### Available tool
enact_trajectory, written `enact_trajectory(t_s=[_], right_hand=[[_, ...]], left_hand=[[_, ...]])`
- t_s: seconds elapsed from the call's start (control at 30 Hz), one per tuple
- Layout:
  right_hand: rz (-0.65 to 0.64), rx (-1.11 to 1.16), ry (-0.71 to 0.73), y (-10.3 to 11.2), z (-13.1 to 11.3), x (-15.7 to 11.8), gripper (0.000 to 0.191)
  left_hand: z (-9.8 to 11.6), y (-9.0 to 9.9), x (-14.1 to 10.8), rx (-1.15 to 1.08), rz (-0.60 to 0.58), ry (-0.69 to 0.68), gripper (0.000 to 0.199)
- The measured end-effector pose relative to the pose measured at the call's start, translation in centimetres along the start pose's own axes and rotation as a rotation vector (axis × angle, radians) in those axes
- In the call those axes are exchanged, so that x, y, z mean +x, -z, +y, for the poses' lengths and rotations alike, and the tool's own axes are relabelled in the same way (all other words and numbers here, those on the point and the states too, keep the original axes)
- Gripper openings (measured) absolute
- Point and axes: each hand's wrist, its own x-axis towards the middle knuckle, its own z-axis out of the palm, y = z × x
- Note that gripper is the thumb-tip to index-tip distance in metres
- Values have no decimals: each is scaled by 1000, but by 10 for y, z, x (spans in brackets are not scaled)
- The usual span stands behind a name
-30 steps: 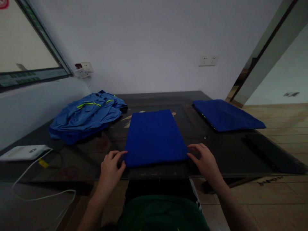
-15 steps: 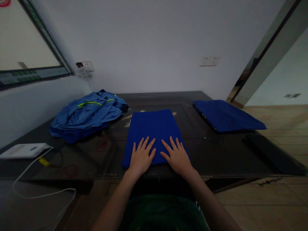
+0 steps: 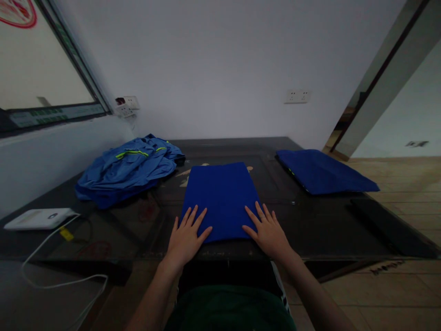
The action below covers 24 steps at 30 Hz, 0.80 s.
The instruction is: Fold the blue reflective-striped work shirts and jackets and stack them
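A dark blue folded garment point(image 3: 220, 193) lies flat in front of me as a neat rectangle. My left hand point(image 3: 186, 234) rests over its near left corner, fingers spread. On the near right corner lies my right hand point(image 3: 268, 230), also open with the fingers apart. Neither hand grips the cloth. To the left is a crumpled heap of blue clothing point(image 3: 129, 168) with yellow-green strips. Another folded dark blue garment point(image 3: 324, 171) sits at the right of the table.
The dark glossy table point(image 3: 241, 145) stands against a wall with a socket point(image 3: 296, 96). A white device point(image 3: 39, 219) with a white cable point(image 3: 44, 239) lies at the left edge. At the right edge rests a flat black object point(image 3: 391, 225).
My hands have slid apart and toward me, from the middle of the folded garment out to its near corners. The view has tilted up slightly.
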Motion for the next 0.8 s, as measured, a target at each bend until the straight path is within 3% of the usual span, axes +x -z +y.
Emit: enact_trajectory(t_s=[0.1, 0.23, 0.4, 0.5, 0.6, 0.7, 0.8], right_hand=[[-17, -28, -11, 13, -10, 3, 65], [-8, -72, 76, 34, -46, 14, 61], [-127, 38, 207, 17, -75, 20, 61], [-82, 76, 220, 1, -74, 18, 60], [-74, 128, 226, 0, -68, 15, 61], [-44, 282, 224, 8, -52, 12, 60], [166, 459, 104, 16, -19, 5, 53]], left_hand=[[-1, 5, 1, 8, -4, 7, 60], [15, 18, 15, 12, -2, -21, 55], [36, 15, 22, -44, -38, -72, 49], [35, 4, 18, -73, -18, -78, 51], [23, 0, 23, -185, -30, -43, 48], [-1, 12, 49, -335, -14, 59, 45], [-34, 32, 90, -558, 69, 165, 43]])
